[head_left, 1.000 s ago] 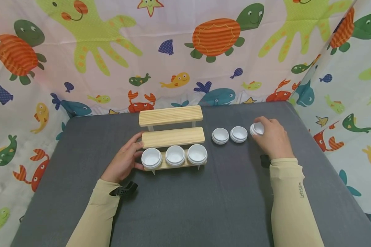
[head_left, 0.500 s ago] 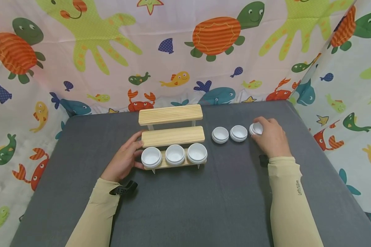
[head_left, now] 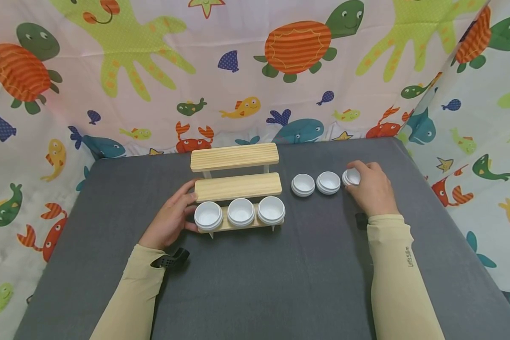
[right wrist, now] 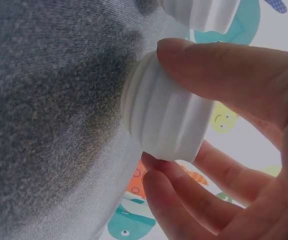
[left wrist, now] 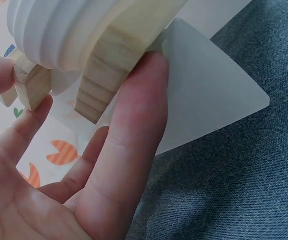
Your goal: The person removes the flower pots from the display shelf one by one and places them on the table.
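Note:
My left hand (head_left: pixel 165 219) grips the left end of a three-tier wooden display stand (head_left: pixel 238 187). In the left wrist view, thumb and a finger pinch the end of the middle shelf (left wrist: pixel 33 85), while another finger lies against the bottom shelf (left wrist: pixel 104 75). Three white ridged cups (head_left: pixel 241 212) stand upright in a row on that bottom shelf. To the right, my right hand (head_left: pixel 373 189) holds a similar small white cup (right wrist: pixel 168 112) between thumb and fingertips, its base at the grey cloth. Two more white cups (head_left: pixel 302 185) (head_left: pixel 328 182) sit beside it on its left.
Grey cloth (head_left: pixel 263 283) covers the table. A patterned sea-animal curtain (head_left: pixel 153 56) hangs behind and along both sides. The stand has translucent side panels (left wrist: pixel 208 85); its top shelf (head_left: pixel 234 157) rises at the back.
My right hand has slid slightly left with its cup, closer to the neighbouring cup. My left hand keeps its grip on the stand.

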`<state>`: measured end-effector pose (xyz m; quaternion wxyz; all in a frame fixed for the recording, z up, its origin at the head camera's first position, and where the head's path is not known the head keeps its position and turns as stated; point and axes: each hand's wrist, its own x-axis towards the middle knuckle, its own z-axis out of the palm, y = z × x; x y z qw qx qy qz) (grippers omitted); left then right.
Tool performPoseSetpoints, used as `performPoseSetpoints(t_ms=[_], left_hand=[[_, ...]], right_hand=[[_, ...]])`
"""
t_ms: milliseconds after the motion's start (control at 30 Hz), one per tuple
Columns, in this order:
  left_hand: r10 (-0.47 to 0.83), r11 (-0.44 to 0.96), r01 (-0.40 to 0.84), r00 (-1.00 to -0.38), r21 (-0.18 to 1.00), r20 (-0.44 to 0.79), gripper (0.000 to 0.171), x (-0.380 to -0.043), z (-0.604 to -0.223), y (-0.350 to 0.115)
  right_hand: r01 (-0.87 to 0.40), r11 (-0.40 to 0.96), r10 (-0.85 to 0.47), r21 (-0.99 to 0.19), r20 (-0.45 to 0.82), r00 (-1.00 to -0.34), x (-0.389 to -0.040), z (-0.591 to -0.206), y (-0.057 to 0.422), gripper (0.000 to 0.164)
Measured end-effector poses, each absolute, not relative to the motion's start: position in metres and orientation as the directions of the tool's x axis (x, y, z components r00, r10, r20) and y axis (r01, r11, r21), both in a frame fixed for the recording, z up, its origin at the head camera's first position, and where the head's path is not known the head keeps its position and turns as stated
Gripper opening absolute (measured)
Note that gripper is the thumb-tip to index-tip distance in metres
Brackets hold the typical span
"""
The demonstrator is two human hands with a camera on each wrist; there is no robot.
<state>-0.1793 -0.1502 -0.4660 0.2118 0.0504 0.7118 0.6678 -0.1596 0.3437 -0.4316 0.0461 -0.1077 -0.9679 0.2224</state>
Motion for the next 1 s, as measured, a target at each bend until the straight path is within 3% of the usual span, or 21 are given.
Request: performPoseSetpoints(t_ms=[1000], left_hand=[[0.349,0.110,-0.221,-0.904,0.969,-0.246,0.059,-0.1803,-0.4638,-0.1499]], right_hand=[[0.198,0.874,0.215,-0.444,-0.012,-0.977,-0.1617,-0.4352,0.3492,0.052]])
